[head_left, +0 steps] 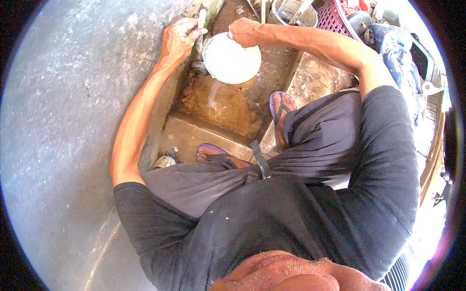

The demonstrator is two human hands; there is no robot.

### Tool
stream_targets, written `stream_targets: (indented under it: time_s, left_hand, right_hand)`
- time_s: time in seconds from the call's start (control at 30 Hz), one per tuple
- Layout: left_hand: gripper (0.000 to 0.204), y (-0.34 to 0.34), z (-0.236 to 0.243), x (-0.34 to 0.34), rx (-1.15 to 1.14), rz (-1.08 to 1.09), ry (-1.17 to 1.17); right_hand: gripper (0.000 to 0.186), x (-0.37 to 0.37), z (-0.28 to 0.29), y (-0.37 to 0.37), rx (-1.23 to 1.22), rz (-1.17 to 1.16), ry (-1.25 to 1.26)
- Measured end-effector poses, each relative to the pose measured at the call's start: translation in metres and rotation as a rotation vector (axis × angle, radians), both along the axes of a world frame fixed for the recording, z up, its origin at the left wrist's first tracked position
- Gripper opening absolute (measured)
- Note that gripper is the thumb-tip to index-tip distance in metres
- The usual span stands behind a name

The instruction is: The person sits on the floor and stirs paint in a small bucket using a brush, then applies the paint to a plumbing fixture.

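My left hand (180, 40) is closed around a slim tool with a pale handle (201, 19), held upright beside the wall. Its darker lower end points down along the left side of a round white bucket (232, 60); whether it is a brush or a scraper I cannot tell. At the bucket's far edge my right hand (244, 33) is closed on the rim, fingertips curled over it. Bright white fills the bucket's round top, too glaring to show any detail. The bucket is above the wet, stained brown floor (213, 104).
A grey wall (73, 121) runs along my left side. Beyond my right forearm stand a bucket with tools in it (306, 18) and a pink plastic basket (334, 19). A small stained can (164, 162) is by my left knee. My sandalled feet straddle a tiled ledge (213, 135).
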State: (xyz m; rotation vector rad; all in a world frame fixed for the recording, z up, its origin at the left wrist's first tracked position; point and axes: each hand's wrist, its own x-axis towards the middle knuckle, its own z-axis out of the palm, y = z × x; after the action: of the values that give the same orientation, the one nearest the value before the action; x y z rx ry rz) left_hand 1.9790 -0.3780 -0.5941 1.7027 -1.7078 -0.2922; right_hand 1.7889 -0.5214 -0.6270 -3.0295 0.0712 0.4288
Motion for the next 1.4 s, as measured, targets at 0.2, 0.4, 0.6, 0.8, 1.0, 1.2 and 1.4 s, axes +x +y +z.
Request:
stream_targets:
  time_s: [0.2,0.4,0.6,0.8,1.0,1.2,1.4]
  left_hand:
    - [0.028,-0.003,-0.008,0.005,-0.014,-0.007,0.078]
    - [0.028,0.004,-0.007,0.008,-0.052,0.006,0.011]
    - [0.027,0.000,-0.005,0.003,-0.007,0.024,0.072]
    - [0.028,-0.004,-0.005,0.001,-0.062,-0.012,-0.004]
    - [0.030,0.003,0.000,0.003,-0.032,-0.012,0.009]
    - [0.031,-0.003,-0.003,0.005,-0.056,-0.031,0.041]
    - [0.028,0.006,0.010,-0.001,0.004,-0.036,0.073]
  right_hand:
    - [0.016,0.007,-0.006,0.023,0.200,0.060,-0.214]
    - [0.011,0.006,0.019,0.024,0.104,0.151,0.162]
    - [0.012,0.006,-0.004,0.005,0.007,0.055,-0.237]
    - [0.014,0.005,-0.027,0.019,0.187,0.359,-0.112]
    - [0.011,0.000,-0.005,-0.003,-0.039,0.127,-0.068]
    - [0.018,0.003,-0.022,0.020,0.191,0.151,-0.270]
    - [0.019,-0.004,-0.002,0.011,-0.052,0.372,0.127]
